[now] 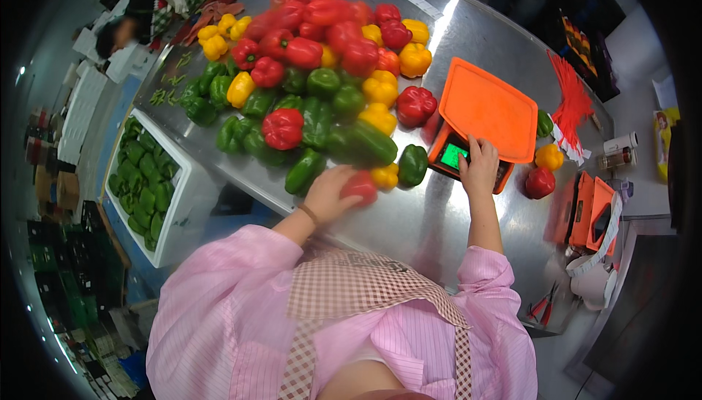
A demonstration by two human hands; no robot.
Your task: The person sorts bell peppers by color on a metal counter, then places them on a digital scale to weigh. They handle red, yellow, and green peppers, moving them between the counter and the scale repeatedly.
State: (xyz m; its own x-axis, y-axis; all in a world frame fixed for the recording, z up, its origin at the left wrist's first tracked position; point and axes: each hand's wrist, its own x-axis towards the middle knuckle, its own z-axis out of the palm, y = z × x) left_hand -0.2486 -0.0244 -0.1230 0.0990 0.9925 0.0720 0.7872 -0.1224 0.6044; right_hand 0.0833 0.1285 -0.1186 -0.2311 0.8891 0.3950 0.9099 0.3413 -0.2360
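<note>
My left hand (330, 192) is around a blurred red bell pepper (360, 188) at the near edge of the steel table. Beside that pepper sit a small yellow bell pepper (385, 176) and a green one (412, 165). My right hand (480, 167) rests on the front panel of an orange digital scale (439, 153), holding nothing. Its thumb is beside the lit green display (454, 155). The scale's orange tray (488, 109) bears nothing. Beyond my left hand lies a large heap of red (304, 52), yellow (379, 88) and green bell peppers (316, 120).
A white foam box (184, 202) of green peppers stands at the left. Red netting (570, 93), an orange device (589, 211) with a label strip, and red-handled pliers (543, 309) lie at the right. Another person (145, 10) is at the far left.
</note>
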